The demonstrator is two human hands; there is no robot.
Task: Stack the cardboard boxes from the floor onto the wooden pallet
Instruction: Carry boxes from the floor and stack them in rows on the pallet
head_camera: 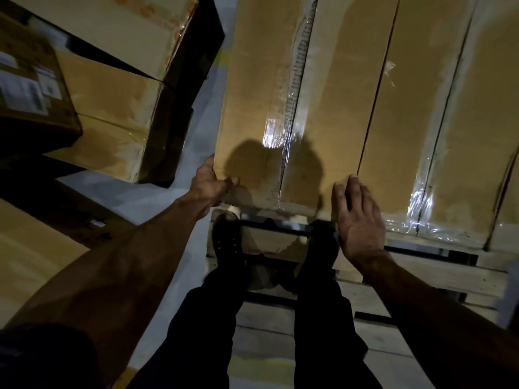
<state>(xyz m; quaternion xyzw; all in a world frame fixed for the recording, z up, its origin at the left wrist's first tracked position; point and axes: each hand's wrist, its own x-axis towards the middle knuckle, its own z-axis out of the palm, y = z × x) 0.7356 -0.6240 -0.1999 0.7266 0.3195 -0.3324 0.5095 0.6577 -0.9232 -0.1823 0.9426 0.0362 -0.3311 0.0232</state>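
Left hand (pixel 209 182) grips the taped box (pixel 252 108) at its corner, right hand (pixel 358 220) hovers flat; stiff, likely heavy, best taken by both near corners.

You won't find any text here that can be read. At the upper left of the frame, a dark cardboard box (pixel 33 88) carries several white paper labels (pixel 21 92) on its top face, but their print is blurred to grey smears, so no word, number or brand comes through. On the box (pixel 140 32) at the top of the frame, faint orange printing (pixel 157 12) shows near its upper edge; it is too washed out for you to make out any letters.
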